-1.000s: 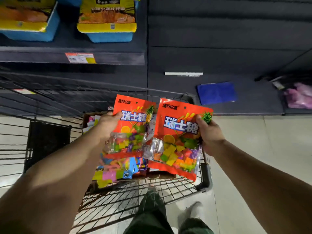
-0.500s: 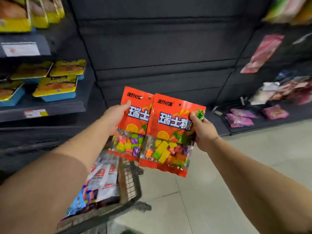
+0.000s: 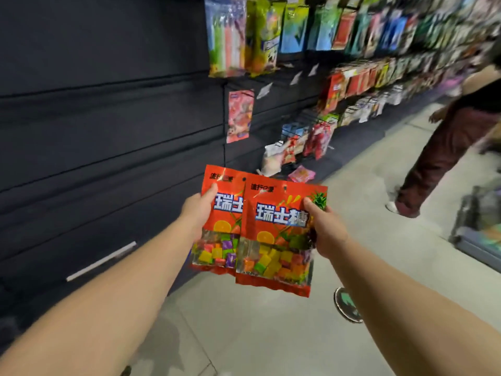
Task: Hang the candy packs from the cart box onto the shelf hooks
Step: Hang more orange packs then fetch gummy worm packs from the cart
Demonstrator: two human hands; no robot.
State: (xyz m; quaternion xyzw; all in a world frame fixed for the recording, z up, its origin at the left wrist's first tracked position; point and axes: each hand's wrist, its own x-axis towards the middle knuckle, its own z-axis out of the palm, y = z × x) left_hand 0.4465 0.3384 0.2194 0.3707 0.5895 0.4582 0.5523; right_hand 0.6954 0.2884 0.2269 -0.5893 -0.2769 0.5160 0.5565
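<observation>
**Two candy packs held upright before a dark shelf wall**

The left hand (image 3: 199,210) grips the left edge of one orange candy pack (image 3: 221,223), thumb on its printed face. The right hand (image 3: 326,229) is closed around the right edge of a second candy pack (image 3: 279,237), thumb likewise on the front. Both packs are held out in the air at arm's length, above the floor and apart from any shelf. Their long axes run nearly vertical, tilted slightly, with the header and its small hang hole at the top and the clear window of coloured sweets at the bottom. The printed faces turn toward the camera. The right-hand pack overlaps the left-hand one along its right side and sits a little lower.

To the left stands a dark shelf wall (image 3: 108,131) with bare horizontal panels; one white label strip (image 3: 101,260) lies along a lower edge. Further along, hanging packs (image 3: 244,36) fill the upper rows, and more goods crowd the blurred shelves beyond. The floor (image 3: 244,335) is pale grey tile with a round sticker (image 3: 348,305) near the right forearm.

Another person (image 3: 447,147) in dark red trousers stands ahead at the right, well apart from the packs. The aisle between shelf and person lies open.
</observation>
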